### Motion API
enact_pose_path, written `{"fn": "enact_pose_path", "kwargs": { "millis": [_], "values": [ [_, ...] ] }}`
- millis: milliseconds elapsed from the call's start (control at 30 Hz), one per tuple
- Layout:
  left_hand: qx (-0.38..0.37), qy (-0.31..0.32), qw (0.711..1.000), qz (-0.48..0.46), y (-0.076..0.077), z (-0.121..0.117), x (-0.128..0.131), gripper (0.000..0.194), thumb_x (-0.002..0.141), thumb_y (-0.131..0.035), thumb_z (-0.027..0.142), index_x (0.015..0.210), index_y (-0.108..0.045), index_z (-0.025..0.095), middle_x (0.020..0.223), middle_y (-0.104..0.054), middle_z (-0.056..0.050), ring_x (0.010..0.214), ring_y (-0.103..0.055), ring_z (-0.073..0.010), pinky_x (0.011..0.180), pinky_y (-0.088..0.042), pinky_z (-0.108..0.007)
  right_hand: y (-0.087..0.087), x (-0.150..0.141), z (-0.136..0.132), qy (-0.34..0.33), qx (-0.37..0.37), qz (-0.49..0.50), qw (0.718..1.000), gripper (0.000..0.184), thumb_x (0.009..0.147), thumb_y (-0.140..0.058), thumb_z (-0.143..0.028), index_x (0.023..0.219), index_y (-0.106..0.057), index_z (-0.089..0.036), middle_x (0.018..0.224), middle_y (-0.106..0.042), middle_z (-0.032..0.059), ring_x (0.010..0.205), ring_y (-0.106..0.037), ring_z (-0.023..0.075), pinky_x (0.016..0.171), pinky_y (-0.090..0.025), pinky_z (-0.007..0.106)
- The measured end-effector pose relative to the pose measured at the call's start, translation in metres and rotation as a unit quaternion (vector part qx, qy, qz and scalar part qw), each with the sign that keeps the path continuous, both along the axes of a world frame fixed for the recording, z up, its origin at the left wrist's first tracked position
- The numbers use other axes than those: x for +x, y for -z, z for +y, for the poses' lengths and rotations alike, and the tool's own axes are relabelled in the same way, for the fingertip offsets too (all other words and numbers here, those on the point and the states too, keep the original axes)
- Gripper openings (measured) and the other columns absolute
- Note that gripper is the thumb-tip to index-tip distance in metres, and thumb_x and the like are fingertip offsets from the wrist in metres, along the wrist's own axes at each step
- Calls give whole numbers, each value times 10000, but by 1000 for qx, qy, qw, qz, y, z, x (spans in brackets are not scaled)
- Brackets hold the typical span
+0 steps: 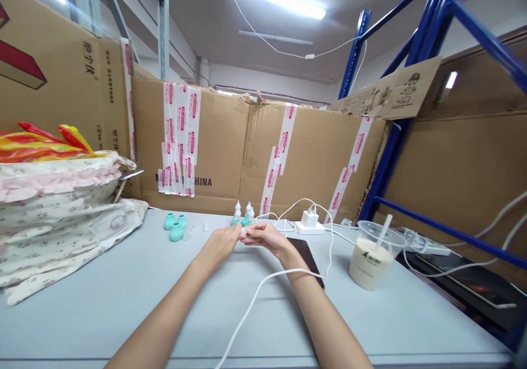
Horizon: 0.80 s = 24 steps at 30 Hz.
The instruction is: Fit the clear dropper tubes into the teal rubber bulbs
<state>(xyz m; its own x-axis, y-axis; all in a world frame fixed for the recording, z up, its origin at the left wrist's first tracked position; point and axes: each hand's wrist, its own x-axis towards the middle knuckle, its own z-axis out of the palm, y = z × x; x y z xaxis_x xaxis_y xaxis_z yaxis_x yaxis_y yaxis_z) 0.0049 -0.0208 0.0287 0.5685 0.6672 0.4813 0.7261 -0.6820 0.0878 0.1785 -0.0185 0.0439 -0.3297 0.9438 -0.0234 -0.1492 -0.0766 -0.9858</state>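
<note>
My left hand (221, 242) and my right hand (267, 236) meet fingertip to fingertip over the table. Between their pinched fingers shows a small white piece (244, 230), mostly covered, its exact kind unclear. Just behind the hands stand little teal-and-white bottles with pointed white tips, one bottle (237, 211) to the left and another bottle (249, 214) beside it. To the left of my left hand sit several round teal pots (176, 231) with open necks. Next to them are a clear plastic piece (188, 230) and a small white cap-like piece (206, 227).
A white cable (263, 282) loops over my right forearm from a charger (309, 218) on a power strip. Beneath that arm lies a dark tablet-like slab (305, 253). A drink cup (370, 259) with a straw stands right; a floral cloth bag (61, 210) sits left. Cardboard (222, 138) walls the back.
</note>
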Motion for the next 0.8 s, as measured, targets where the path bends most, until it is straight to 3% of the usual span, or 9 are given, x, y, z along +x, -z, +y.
{"fn": "enact_pose_path", "kwargs": {
  "millis": [133, 300, 400, 500, 600, 800],
  "values": [
    [89, -54, 993, -64, 0, 2, 4, 225, 896, -337, 270, 996, -510, 167, 833, -609, -65, 788, -570, -164, 639, -416, -238, -7, -3, -4, 0, 11, 26, 1000, 353, 586, -753, -346, 847, -651, -132, 768, -697, 78, 749, -668, 190, 769, -510, 338],
    [219, -23, 961, -169, -2, 0, 2, 274, 871, -390, 176, 1080, -554, 244, 1023, -576, -65, 875, -526, -139, 707, -429, -231, -10, -11, -9, 6, 47, 67, 997, 347, 595, -746, -321, 874, -664, -131, 853, -690, 71, 863, -644, 198, 799, -513, 330],
    [239, 8, 946, -219, -2, 1, 0, 311, 869, -385, 151, 1092, -573, 260, 1006, -576, -57, 846, -515, -129, 702, -434, -227, -10, -20, -12, 37, 69, 107, 991, 369, 564, -765, -308, 878, -669, -140, 838, -687, 60, 852, -643, 203, 774, -528, 343],
    [257, 16, 930, -264, 0, 2, 0, 314, 866, -404, 155, 1090, -592, 268, 857, -561, -48, 784, -489, -125, 669, -426, -224, -10, -27, -15, 44, 71, 138, 987, 423, 543, -779, -299, 922, -667, -150, 822, -689, 60, 829, -649, 202, 775, -529, 354],
    [267, 21, 919, -290, 1, 1, 2, 315, 863, -418, 155, 1084, -604, 280, 715, -488, -25, 697, -442, -116, 641, -411, -225, -11, -28, -16, 36, 70, 145, 986, 396, 535, -784, -307, 877, -683, -136, 784, -690, 66, 809, -652, 204, 785, -522, 356],
    [267, 41, 917, -292, 4, 0, 4, 340, 866, -409, 145, 1102, -594, 304, 705, -474, -19, 683, -426, -112, 641, -410, -229, -14, -17, -14, -10, 37, 120, 992, 319, 513, -798, -271, 779, -694, -130, 784, -681, 55, 803, -647, 187, 806, -510, 334]
  ]
}}
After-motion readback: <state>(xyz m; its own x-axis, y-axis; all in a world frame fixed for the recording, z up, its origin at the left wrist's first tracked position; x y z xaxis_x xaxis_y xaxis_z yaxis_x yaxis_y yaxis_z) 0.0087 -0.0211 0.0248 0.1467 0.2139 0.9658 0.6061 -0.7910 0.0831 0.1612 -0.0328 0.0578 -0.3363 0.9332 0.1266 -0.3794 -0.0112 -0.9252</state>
